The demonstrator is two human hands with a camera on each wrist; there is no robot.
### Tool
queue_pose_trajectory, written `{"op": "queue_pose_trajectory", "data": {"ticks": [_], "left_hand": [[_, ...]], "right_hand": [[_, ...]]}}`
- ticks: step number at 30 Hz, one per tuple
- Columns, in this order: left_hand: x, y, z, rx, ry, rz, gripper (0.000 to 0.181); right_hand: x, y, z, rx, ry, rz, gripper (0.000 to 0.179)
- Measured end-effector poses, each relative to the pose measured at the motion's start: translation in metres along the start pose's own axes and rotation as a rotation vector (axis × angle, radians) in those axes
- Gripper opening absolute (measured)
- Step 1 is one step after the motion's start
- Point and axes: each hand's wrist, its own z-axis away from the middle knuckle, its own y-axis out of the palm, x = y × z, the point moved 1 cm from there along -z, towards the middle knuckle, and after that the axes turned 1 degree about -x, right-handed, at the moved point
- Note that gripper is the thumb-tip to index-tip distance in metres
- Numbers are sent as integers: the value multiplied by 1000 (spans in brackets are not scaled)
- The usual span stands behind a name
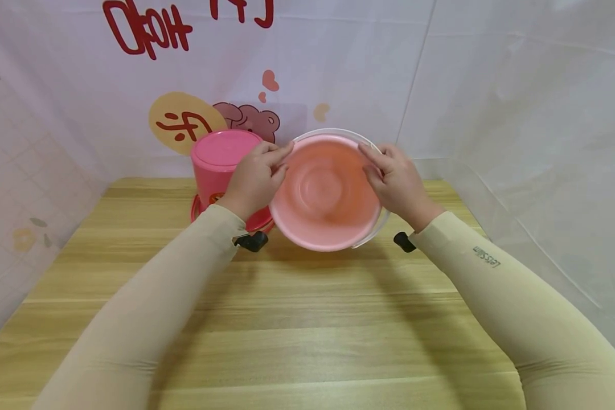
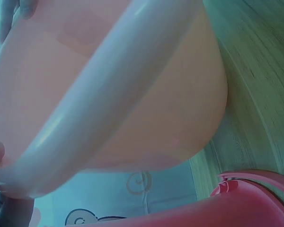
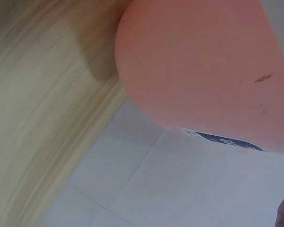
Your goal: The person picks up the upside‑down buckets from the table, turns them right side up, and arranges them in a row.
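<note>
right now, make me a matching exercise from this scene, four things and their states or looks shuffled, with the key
Things
1. bright pink bucket
2. right hand
3. table
4. pale pink bucket

States or looks
A. wood-grained
B. tilted, opening facing the viewer
C. standing bottom up
D. gripping item 4

Pairs: 1-C; 2-D; 3-A; 4-B

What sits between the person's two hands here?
The pale pink bucket, its opening facing the camera, is between the left hand and the right hand; the head view shows it.
</note>
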Motion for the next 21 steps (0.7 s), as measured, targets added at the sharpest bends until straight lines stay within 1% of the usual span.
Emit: {"op": "queue_pose_trajectory", "data": {"ticks": [5,9,14,18,21], "left_hand": [[0,0,1,-6,-8,-13,51],[4,2,4,-7,-5,-19,53],[7,4,9,13,-15,-24,58],[8,6,14,33,-36,-18,63],[8,7,16,35,-53,-26,64]], "right_hand": [[2,-1,-1,18,44,8,42],[0,0,-2,12,64,-2,42],[-4,-1,-3,8,96,0,43],[-7,-1,-3,13,123,5,43],[-9,-2,-4,21,146,6,44]]}}
